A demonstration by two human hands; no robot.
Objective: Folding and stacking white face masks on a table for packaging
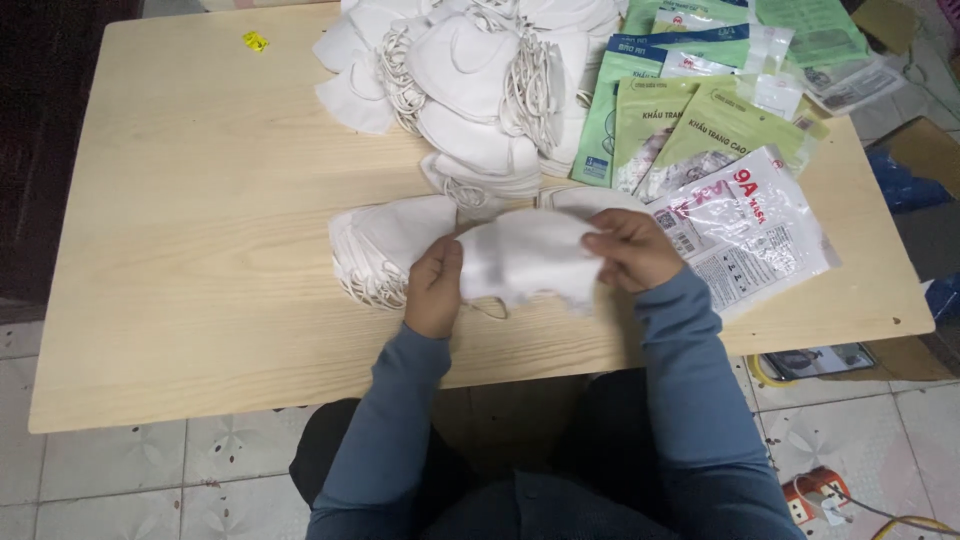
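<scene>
Both hands hold a small stack of folded white face masks (pixel 522 258) just above the wooden table (pixel 200 250). My left hand (pixel 435 287) grips its left end, my right hand (pixel 632 250) pinches its right end. A neat pile of white masks (pixel 385 245) lies flat to the left of my left hand. A big loose heap of white masks (pixel 470 85) with ear loops covers the far middle of the table. A clear and white printed pouch (pixel 750 225) lies right beside my right hand.
Several green and white printed pouches (pixel 700 110) are spread at the far right of the table. A small yellow scrap (pixel 255 41) lies at the far left. Cardboard boxes (pixel 930 150) and a power strip (pixel 810 495) sit on the tiled floor to the right.
</scene>
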